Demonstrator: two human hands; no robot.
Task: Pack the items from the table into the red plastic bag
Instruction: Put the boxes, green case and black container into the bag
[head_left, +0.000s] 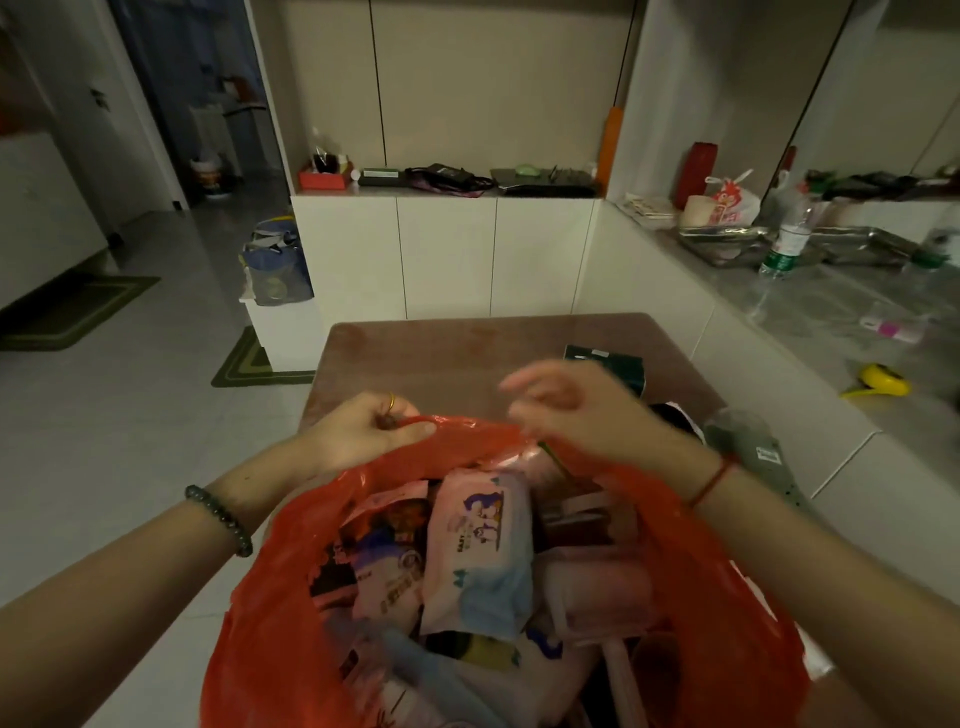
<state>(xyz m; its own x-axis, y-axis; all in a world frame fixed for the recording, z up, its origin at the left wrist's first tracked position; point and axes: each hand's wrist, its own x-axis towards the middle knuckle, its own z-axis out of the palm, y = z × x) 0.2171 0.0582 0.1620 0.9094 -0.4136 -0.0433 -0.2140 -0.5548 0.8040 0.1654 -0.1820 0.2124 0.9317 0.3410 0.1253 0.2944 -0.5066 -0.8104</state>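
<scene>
Nearest, the red plastic bag (249, 623) gapes open, full of packets. The left hand (363, 434) pinches its far rim. The blurred right hand (576, 410) hovers beside it, grip unclear. Beyond, a dark green packet (605, 361) lies on the table (441, 353).

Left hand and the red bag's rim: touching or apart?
Touching. The head view shows the left hand pinching the red bag rim between thumb and fingers.
</scene>
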